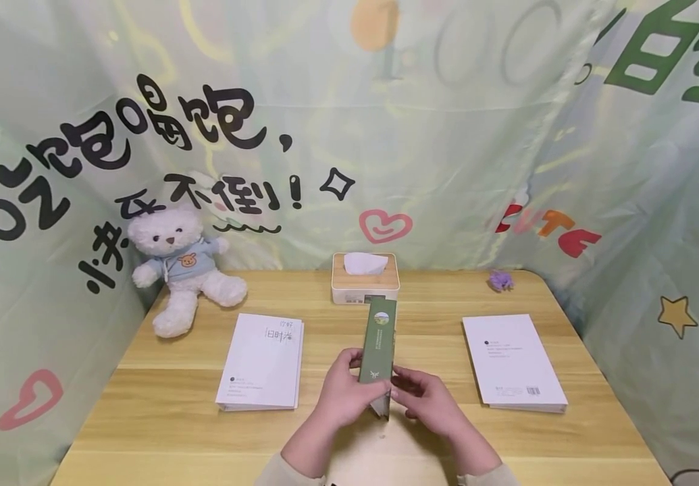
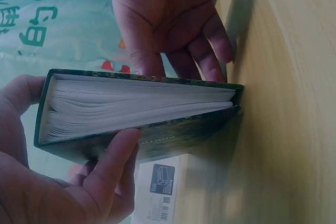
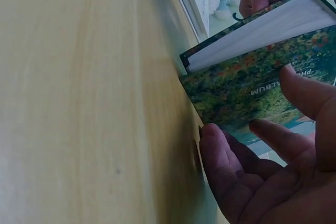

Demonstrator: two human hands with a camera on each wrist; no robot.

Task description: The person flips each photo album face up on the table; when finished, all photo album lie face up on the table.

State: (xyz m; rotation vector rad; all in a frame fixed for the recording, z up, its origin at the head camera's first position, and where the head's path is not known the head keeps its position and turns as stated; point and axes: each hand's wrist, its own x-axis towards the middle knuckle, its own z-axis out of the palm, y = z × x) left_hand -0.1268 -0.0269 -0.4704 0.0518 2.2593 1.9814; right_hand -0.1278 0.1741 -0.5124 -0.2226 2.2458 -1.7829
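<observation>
A green photo album (image 1: 379, 341) with a leafy printed cover (image 3: 241, 90) stands on edge at the front middle of the table, spine facing up. My left hand (image 1: 344, 393) grips it about the spine, thumb on one side in the left wrist view. On the other cover rest the fingers of my right hand (image 1: 428, 398), loosely spread, not wrapped round the album. White page edges (image 2: 131, 103) fan between the covers, which part slightly at the end near the wood.
White albums lie flat at left (image 1: 261, 361) and right (image 1: 513, 361). Behind the green album stands a tissue box (image 1: 340, 295). A white teddy bear (image 1: 188, 263) sits back left; a small purple thing (image 1: 500, 281) lies back right. Printed curtains (image 1: 325, 135) enclose the wooden table (image 1: 161, 432).
</observation>
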